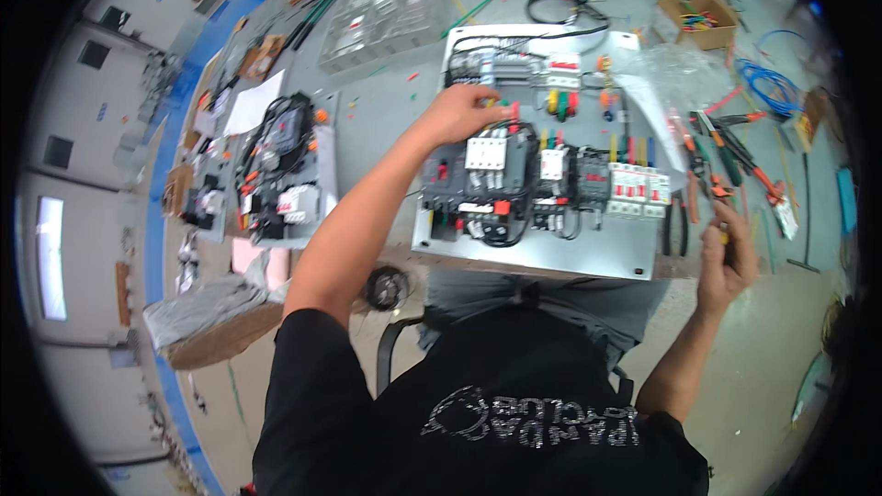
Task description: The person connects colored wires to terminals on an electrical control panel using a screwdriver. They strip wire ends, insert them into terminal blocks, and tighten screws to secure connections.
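Note:
In front of me lies a metal mounting plate (588,255) carrying electrical parts. My left hand (459,115) reaches over its left half, its thumb and fingers closed at the short coloured wires (513,113) above a white-faced contactor block (486,153). My fingers partly hide those wire ends. Off the plate's right edge, my right hand (726,262) is raised with curled fingers. A small yellow bit shows between them, too little to name. A row of white circuit breakers (638,189) with red switches sits at the plate's right, nearest that hand.
Pliers and cutters with orange handles (749,161) lie on the right. Behind them are a blue wire coil (770,87) and a cardboard box (703,23). A grey plastic tray (386,14) lies at the back left. Another wired assembly (285,156) stands at the left.

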`<state>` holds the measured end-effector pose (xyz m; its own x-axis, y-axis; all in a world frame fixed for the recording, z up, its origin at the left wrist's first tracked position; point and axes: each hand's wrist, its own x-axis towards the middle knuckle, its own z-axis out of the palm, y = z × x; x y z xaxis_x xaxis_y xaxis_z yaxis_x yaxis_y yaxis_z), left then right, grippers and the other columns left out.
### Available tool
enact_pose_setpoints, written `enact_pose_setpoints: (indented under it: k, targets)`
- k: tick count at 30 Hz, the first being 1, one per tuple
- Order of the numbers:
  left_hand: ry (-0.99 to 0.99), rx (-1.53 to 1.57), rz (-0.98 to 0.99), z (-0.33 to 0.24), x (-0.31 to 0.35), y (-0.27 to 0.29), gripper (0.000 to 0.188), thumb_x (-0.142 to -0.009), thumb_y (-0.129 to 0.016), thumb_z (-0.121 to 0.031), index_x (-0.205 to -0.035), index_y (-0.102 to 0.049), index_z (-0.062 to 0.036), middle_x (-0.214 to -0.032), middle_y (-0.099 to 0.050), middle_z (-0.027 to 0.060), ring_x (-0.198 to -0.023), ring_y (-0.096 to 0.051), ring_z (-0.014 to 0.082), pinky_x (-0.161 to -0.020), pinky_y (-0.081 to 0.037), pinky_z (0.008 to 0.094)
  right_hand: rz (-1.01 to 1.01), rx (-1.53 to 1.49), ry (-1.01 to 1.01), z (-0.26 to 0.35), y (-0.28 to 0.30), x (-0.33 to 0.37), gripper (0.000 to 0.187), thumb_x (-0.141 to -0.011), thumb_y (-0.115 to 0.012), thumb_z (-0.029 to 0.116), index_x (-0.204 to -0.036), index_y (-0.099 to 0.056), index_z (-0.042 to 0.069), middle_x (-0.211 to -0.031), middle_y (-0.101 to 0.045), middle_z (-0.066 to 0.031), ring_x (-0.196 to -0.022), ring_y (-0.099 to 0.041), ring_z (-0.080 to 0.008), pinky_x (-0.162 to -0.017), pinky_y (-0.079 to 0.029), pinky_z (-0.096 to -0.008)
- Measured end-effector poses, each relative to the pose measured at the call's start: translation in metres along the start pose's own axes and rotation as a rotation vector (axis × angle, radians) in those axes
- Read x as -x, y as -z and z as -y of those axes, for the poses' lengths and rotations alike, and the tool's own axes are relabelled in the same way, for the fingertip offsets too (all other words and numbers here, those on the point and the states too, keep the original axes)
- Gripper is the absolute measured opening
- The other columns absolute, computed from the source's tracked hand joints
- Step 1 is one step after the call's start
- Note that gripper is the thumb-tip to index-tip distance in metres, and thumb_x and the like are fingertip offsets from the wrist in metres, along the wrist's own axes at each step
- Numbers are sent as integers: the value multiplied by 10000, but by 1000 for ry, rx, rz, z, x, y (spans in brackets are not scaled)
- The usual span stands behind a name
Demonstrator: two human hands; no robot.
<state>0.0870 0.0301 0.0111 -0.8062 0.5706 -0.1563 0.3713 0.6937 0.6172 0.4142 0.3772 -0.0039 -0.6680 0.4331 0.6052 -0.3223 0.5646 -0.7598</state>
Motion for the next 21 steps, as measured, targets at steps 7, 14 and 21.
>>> enact_pose_setpoints:
  k: [7, 14, 21]
  targets:
    - [-71, 374, -245, 24, 39, 2, 455, -1041, -736, -321, -1352, -725, 11, -1094, -788, 93, -1003, -723, 168, -921, -567, 330, -3, 152, 22, 11, 20, -31, 271, -912, -770, -13, -1183, -784, -8, -961, -750, -88, -816, -663, -158, -763, -518, -291]
    - [75, 422, -545, 66, 140, -26, 348, -1081, -697, -170, -1366, -707, 29, -1273, -753, 116, -1169, -691, 168, -1005, -542, 315, 154, 544, 39, -64, 63, -88, 105, -980, -734, 33, -1069, -688, 1, -912, -719, -130, -797, -698, -277, -743, -539, -359]
    - [323, 440, -701, 94, 222, -72, 356, -1111, -642, -157, -1420, -671, 16, -1276, -751, 131, -1185, -692, 175, -1034, -539, 337, 301, 666, -98, -144, 100, -132, 111, -972, -749, 60, -1049, -674, 34, -927, -724, -156, -837, -717, -316, -744, -546, -394]
